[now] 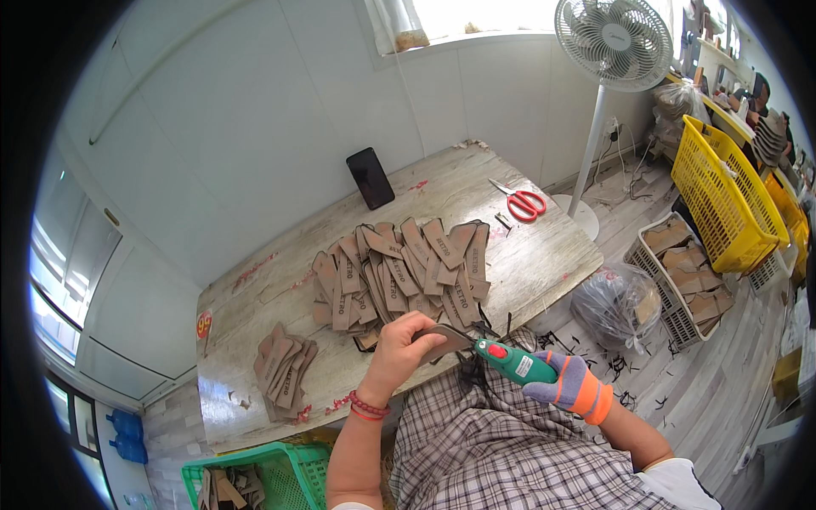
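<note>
Two hands busy: left hand (398, 347) pinching a brown piece (445, 342) by the near edge of the table (531, 259), gloved right hand (571, 387) wrapped round a green tool (508, 360). I'd guide it slowly along the rim, left thumb well back.

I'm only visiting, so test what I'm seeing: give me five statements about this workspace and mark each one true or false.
1. The right hand holds a green tool. True.
2. The left hand wears a glove. False: it is bare, and the glove is on the right hand.
3. Red-handled scissors lie on the table. True.
4. The white fan stands to the left of the table. False: it stands to the right.
5. The green basket is empty. False: brown pieces lie in it.
</note>
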A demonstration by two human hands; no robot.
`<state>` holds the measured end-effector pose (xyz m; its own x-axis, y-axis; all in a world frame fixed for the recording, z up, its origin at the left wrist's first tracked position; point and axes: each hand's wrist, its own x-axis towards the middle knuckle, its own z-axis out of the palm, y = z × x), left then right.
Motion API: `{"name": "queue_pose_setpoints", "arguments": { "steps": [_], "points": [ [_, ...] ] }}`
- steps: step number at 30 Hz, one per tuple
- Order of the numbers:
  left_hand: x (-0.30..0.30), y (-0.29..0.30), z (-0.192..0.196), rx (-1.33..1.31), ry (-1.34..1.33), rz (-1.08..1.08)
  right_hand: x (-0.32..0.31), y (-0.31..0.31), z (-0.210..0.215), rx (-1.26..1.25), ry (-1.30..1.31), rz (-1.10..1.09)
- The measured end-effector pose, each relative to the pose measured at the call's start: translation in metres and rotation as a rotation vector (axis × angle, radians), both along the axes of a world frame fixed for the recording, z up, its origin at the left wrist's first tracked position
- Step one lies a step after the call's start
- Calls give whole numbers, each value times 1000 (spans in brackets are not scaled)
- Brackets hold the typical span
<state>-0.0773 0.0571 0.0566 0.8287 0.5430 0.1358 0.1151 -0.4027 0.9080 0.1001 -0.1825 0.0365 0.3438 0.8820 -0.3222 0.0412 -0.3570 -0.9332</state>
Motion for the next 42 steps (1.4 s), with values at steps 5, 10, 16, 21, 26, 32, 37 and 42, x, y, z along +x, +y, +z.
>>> {"name": "queue_pose_setpoints", "arguments": {
  "steps": [5,10,16,21,26,32,37,42],
  "points": [
    [1,-1,5,20,49,-35,-1,0,1,-2,-8,9],
    [5,-5,0,6,58,-69,-1,1,6,-21,-28,19],
    [7,-5,-12,-101,141,-117,-4,5,2,-24,-1,20],
    [-20,5,-17,-175,148,-32,-10,18,2,-11,17,28],
    [-135,93,-24,-154,216,394,-2,8,-20,52,48,-31],
    [-100,132,-46,632,136,765,-2,11,-41,51,45,-25],
    [36,152,-63,722,96,907,-8,18,-23,40,-27,-10],
    [79,162,-90,633,-169,973,-4,19,-26,64,21,-76]
  ]
}}
